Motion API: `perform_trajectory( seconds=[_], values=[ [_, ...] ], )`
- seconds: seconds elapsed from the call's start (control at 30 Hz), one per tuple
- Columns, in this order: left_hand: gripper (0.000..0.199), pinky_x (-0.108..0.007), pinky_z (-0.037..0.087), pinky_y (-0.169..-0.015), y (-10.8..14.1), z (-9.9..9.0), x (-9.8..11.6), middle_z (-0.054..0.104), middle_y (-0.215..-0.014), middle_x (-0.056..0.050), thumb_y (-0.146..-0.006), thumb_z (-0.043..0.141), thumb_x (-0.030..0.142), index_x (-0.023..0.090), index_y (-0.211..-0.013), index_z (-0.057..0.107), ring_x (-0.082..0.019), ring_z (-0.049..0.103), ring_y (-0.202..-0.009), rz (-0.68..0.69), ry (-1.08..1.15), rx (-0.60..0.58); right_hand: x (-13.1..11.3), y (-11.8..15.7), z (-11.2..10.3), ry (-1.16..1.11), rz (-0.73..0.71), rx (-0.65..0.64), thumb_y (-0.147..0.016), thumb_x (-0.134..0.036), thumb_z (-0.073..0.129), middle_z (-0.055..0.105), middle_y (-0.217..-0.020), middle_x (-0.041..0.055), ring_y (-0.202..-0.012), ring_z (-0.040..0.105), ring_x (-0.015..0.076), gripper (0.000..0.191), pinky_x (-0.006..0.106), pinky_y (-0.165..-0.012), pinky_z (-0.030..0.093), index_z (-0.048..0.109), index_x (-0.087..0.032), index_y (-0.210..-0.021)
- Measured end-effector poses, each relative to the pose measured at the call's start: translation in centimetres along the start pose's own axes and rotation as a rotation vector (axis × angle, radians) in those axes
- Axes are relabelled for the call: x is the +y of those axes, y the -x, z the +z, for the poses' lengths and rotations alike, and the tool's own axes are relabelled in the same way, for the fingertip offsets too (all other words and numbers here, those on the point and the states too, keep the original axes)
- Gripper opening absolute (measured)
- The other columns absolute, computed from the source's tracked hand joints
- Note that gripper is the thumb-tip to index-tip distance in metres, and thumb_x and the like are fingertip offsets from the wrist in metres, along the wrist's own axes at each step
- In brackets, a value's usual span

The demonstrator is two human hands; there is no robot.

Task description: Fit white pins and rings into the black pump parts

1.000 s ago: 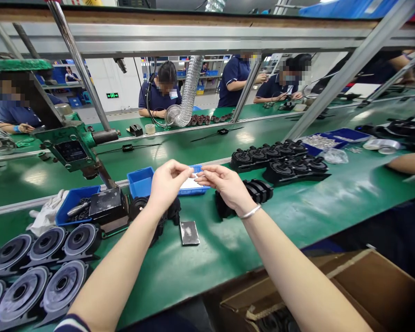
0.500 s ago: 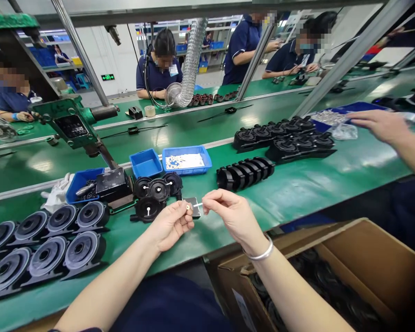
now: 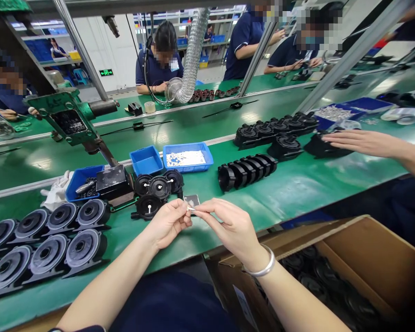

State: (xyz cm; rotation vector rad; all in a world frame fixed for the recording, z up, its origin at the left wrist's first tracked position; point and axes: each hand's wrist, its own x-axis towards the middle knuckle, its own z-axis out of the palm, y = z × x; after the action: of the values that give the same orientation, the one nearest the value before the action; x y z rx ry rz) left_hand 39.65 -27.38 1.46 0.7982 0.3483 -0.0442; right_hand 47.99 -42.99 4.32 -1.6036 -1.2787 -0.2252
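Note:
My left hand [image 3: 170, 223] pinches a small pale ring between thumb and forefinger; my fingers mostly cover it. A thin white pin [image 3: 191, 209] is held in the fingertips of my right hand [image 3: 230, 225], its end meeting the ring. Whether the pin is inside the ring cannot be made out. Just behind the fingertips, a small dark square plate [image 3: 192, 200] lies on the green bench. Several round black housings [image 3: 148, 205] with white pins at their centres sit left of the plate.
A blue tray [image 3: 210, 162] of small pale parts stands behind, beside another blue bin [image 3: 146, 160]. Black housings with grey discs [image 3: 83, 248] fill the left. A black press [image 3: 114, 182] stands near them. At right, a co-worker's hand [image 3: 363, 140] touches black parts; below is a cardboard box [image 3: 373, 249].
My right hand has moved left, bringing the white pin to the ring in my left hand. The co-worker's hand has moved left onto a group of black parts, which has shifted right.

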Motion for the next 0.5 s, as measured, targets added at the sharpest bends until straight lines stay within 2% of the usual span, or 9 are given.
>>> perform_trajectory(
  seconds=[0.13,0.23,0.37,0.5],
  values=[
    [0.031,-0.019,0.040,-0.062,-0.2,-0.6,0.3,0.055,-0.061,0.002,-0.077,0.079,0.035,0.013,-0.074,0.057,-0.005,0.049,-0.057,0.015,-0.116,-0.061,0.0,0.3,-0.4,0.080,-0.105,-0.080,-0.093,-0.005,0.060,0.069,-0.094,0.0031,-0.085,0.062,0.0159,0.022,0.031,-0.077,0.052,0.062,-0.020,-0.110],
    [0.031,-0.019,0.039,-0.062,-0.2,-0.6,0.5,0.056,-0.063,0.002,-0.077,0.079,0.034,0.012,-0.073,0.058,-0.005,0.049,-0.057,-0.002,-0.118,-0.093,0.2,0.7,-0.6,0.082,-0.138,-0.119,-0.094,-0.003,0.056,0.068,-0.099,0.0042,-0.092,0.061,0.0169,0.033,0.033,-0.082,0.053,0.058,-0.021,-0.121],
    [0.033,-0.019,0.039,-0.060,-0.1,-0.3,0.4,0.056,-0.065,0.001,-0.075,0.080,0.035,0.012,-0.073,0.058,-0.005,0.048,-0.057,0.003,-0.091,-0.084,0.1,1.3,-0.6,0.112,-0.125,-0.114,-0.096,-0.003,0.052,0.067,-0.105,0.0051,-0.098,0.062,0.0180,0.044,0.035,-0.086,0.054,0.053,-0.026,-0.133],
    [0.035,-0.019,0.040,-0.061,-0.1,0.1,0.2,0.055,-0.065,0.002,-0.074,0.082,0.036,0.012,-0.071,0.056,-0.005,0.047,-0.058,-0.010,-0.049,-0.042,-0.1,1.6,-0.3,0.147,-0.122,-0.054,-0.095,-0.002,0.052,0.067,-0.108,0.0073,-0.098,0.063,0.0198,0.051,0.036,-0.086,0.056,0.048,-0.025,-0.140]
  ],
)
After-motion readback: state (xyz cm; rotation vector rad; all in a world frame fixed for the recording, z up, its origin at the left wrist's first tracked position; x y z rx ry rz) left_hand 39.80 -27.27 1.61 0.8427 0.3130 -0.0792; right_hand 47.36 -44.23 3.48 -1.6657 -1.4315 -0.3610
